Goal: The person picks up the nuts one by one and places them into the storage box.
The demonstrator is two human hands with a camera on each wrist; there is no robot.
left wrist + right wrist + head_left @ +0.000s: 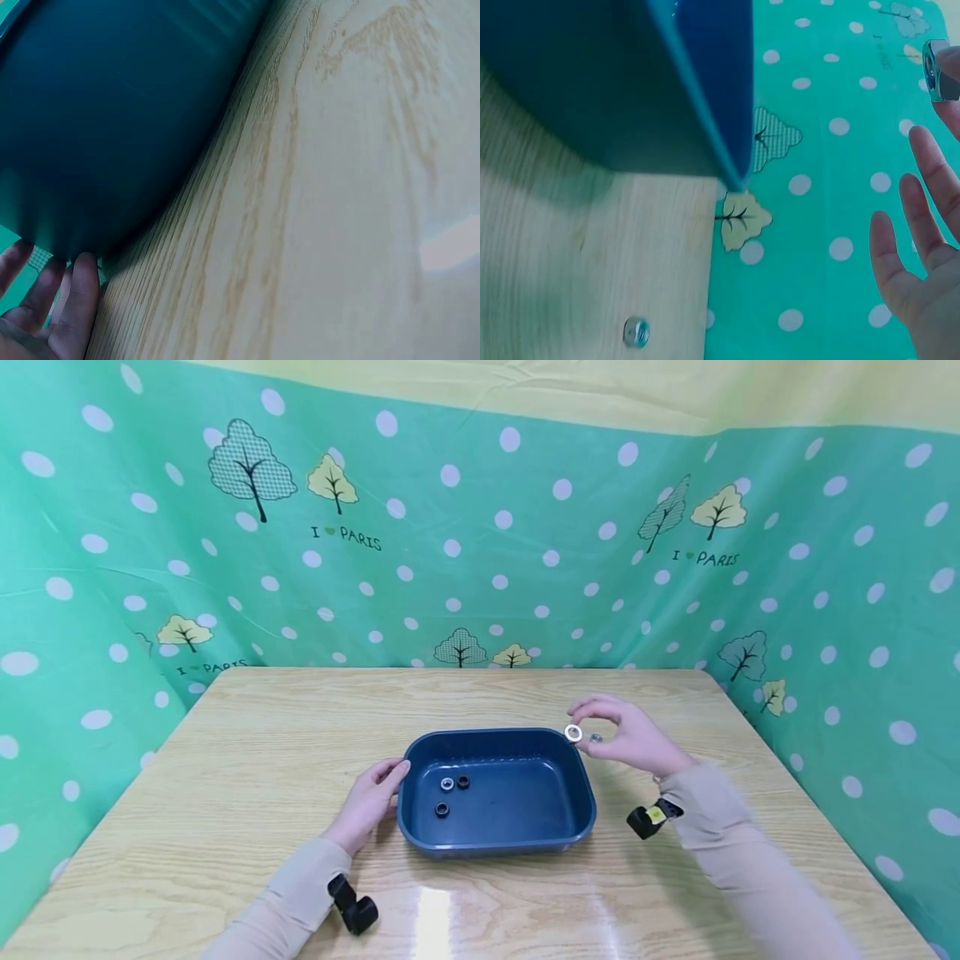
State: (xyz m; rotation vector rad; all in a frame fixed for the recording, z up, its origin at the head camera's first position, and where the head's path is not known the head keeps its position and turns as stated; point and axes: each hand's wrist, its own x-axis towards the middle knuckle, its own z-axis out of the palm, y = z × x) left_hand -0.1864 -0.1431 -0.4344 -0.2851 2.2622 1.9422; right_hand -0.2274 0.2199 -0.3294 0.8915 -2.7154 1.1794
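A dark blue plastic bin (pixel 495 847) stands on the table. My left hand (pixel 370 797) holds its left wall, a fingertip at the rim; in the left wrist view the fingers (pixel 79 307) reach up to the bin's outer side. Above the bin's back right corner, my right hand (pixel 626 735) pinches a shiny silver nut (pixel 573 733) between thumb and forefinger, its other fingers spread. Inside the bin, towards the left, lie a silver nut (pixel 447 784) and two black nuts, one beside it (pixel 463 782) and one nearer me (pixel 442 810).
Another silver nut (pixel 596 738) lies on the wooden table (pixel 300 727), right of the bin and beneath the right hand; the right wrist view shows it too. A green dotted curtain (pixel 487 560) hangs behind and at both sides. Each wrist carries a small black camera.
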